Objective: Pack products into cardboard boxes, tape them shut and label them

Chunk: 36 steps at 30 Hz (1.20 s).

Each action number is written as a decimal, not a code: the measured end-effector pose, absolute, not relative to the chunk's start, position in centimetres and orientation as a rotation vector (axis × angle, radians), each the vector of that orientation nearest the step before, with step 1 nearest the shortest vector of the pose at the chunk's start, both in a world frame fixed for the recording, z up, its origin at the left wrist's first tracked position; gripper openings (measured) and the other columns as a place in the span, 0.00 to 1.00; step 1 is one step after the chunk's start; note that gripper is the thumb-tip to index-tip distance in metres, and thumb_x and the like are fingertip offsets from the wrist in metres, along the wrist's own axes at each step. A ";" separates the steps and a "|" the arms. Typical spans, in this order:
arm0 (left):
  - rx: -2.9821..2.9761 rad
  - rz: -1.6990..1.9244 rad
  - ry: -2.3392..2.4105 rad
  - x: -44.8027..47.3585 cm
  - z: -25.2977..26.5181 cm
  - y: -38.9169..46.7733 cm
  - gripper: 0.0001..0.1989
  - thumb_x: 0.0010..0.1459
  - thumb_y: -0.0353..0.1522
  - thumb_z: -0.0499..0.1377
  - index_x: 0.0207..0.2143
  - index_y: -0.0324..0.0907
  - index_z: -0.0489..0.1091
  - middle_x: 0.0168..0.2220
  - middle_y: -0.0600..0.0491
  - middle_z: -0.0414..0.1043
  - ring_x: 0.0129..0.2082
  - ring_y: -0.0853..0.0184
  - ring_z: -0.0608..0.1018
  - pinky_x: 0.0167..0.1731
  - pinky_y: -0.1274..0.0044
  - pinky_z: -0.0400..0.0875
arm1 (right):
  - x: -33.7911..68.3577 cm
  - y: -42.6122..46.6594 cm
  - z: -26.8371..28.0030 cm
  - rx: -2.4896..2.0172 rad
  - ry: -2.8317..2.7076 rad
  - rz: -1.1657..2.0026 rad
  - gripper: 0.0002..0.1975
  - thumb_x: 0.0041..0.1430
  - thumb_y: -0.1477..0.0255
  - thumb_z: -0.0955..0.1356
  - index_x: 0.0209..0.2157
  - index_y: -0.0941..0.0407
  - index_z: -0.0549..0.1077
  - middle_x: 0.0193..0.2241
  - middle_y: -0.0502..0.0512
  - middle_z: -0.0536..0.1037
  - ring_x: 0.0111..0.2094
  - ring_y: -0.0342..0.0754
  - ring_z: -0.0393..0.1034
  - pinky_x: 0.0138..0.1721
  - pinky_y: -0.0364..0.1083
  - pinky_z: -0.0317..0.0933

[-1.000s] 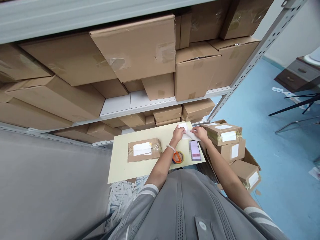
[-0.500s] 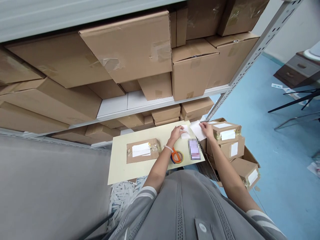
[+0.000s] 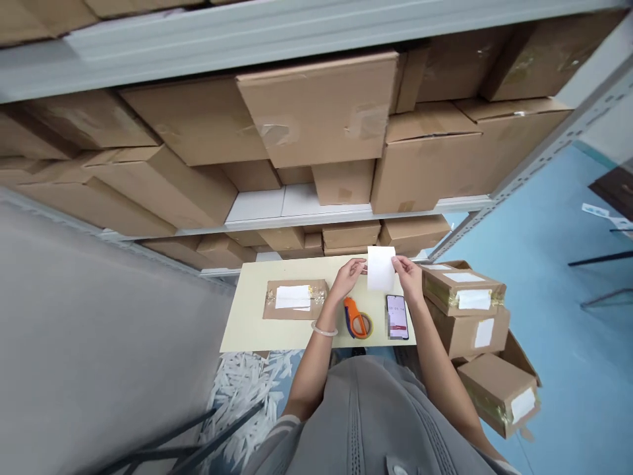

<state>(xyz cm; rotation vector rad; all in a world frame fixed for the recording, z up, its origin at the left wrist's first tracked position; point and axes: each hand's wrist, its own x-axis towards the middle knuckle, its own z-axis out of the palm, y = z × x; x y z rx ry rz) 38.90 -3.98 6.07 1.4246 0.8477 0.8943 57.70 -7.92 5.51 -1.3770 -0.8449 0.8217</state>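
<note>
A blank white label (image 3: 380,269) is held up over the cream tabletop (image 3: 252,333). My right hand (image 3: 409,276) pinches its right edge between thumb and fingers. At the label's left edge is my left hand (image 3: 347,277), its fingers curled in, the tips partly hidden by the paper. Below the hands, orange-handled scissors (image 3: 354,313) lie against a roll of tape (image 3: 366,323). A phone (image 3: 396,318) with a lit screen rests on the table near my right wrist. To the left sits a taped cardboard box (image 3: 295,314) bearing white labels.
Shelves (image 3: 316,218) full of cardboard boxes stand directly behind the table. Labelled boxes (image 3: 475,330) are stacked on the floor at the right. White paper strips (image 3: 252,389) lie in a heap below the table's left side. A grey wall (image 3: 99,330) bounds the left.
The label in my right hand has been lifted and turned upright, facing me. My left hand has come off the tabletop paper to the label's left edge. The view has shifted.
</note>
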 end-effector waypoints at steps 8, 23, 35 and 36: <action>1.264 1.221 1.111 28.9 10.8 -6.4 0.17 0.60 0.46 0.59 0.36 0.41 0.74 0.35 0.52 0.77 0.38 0.67 0.79 0.43 0.75 0.74 | 47.7 -6.6 10.4 -1.308 -1.371 0.835 0.17 0.59 0.56 0.67 0.34 0.56 0.78 0.31 0.54 0.80 0.33 0.49 0.71 0.36 0.46 0.65; 1.032 1.447 1.032 16.8 17.1 -12.4 0.18 0.54 0.46 0.66 0.35 0.42 0.70 0.31 0.52 0.79 0.34 0.65 0.83 0.44 0.70 0.77 | 28.8 -13.6 16.9 -1.155 -1.545 0.151 0.13 0.65 0.69 0.65 0.49 0.49 0.77 0.46 0.56 0.77 0.49 0.53 0.70 0.53 0.55 0.64; 1.025 1.209 0.837 9.0 20.7 -15.2 0.18 0.56 0.46 0.65 0.36 0.40 0.71 0.37 0.48 0.80 0.42 0.58 0.83 0.51 0.65 0.75 | 21.7 -16.7 18.3 -1.116 -1.530 0.157 0.15 0.68 0.70 0.63 0.52 0.47 0.77 0.50 0.55 0.79 0.51 0.53 0.72 0.54 0.58 0.66; 1.034 1.208 0.832 8.6 20.9 -15.4 0.18 0.56 0.46 0.65 0.36 0.40 0.72 0.37 0.48 0.80 0.43 0.58 0.83 0.52 0.64 0.75 | 21.5 -16.8 18.4 -1.113 -1.536 0.163 0.16 0.68 0.70 0.63 0.52 0.46 0.77 0.49 0.54 0.79 0.52 0.53 0.72 0.54 0.58 0.66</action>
